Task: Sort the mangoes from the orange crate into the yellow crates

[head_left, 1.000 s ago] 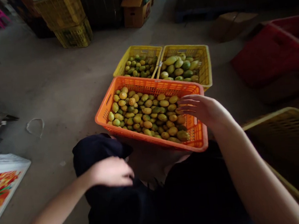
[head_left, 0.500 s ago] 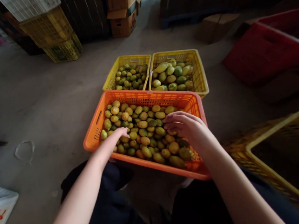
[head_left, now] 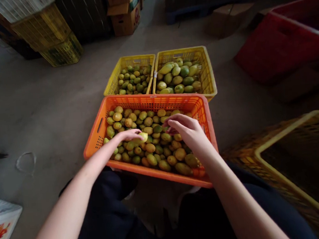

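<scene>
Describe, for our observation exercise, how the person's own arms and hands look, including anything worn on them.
The left hand and right hand are both ungloved. The left forearm and right forearm taper towards the wrists, with no sleeve, watch, band or marking visible. Whether any rings are worn is too small to tell.

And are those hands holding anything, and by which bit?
The left hand holds a yellow fruit by its left end, with the right end poking out. Whether the right hand holds anything can't be told.
</scene>
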Demonstrator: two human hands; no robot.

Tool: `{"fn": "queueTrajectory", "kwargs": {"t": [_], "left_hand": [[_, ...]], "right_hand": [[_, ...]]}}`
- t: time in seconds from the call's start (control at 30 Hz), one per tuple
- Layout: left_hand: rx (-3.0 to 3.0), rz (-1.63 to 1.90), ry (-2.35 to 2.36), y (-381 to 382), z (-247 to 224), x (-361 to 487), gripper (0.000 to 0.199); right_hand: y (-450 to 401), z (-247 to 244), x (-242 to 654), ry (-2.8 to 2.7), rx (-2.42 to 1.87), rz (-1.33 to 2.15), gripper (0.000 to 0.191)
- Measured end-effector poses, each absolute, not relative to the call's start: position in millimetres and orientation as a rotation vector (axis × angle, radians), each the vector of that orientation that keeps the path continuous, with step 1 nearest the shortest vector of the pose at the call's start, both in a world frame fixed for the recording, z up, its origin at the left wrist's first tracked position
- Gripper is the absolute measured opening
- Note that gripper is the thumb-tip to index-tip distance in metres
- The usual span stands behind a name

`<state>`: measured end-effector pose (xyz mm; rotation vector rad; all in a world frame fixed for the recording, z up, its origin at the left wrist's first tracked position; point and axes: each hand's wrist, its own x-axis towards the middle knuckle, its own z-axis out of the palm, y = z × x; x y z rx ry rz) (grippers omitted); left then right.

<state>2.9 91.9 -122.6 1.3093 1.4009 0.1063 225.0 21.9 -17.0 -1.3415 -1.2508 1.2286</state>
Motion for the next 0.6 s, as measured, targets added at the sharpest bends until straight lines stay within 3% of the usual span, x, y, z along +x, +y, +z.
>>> {"fn": "queueTrajectory", "kwargs": {"t": [0.17, 0.3, 0.47, 0.6], "left_hand": [[0.727, 0.449, 0.850, 71.1, -37.3, 8.5, 0.031], [0.346, 0.803, 0.697, 31.3, 9.9, 22.7, 0.027], [-0.095, 1.024, 0.627, 1.0, 18.8, 6.1, 0.023], [-0.278, 1.314, 0.691, 2.3, 18.3, -24.7, 0.022]], "right_hand": [[16.7, -12.9, 222.2, -1.246, -1.293, 1.224, 0.015], [8.5, -19.7, 225.3, -1.309, -1.351, 1.174, 0.019], [-2.3, -51.4, 232.2, -1.628, -1.660, 0.956, 0.024], [-8.2, -98.1, 220.1, -2.031, -1.817, 0.975, 0.023]]}}
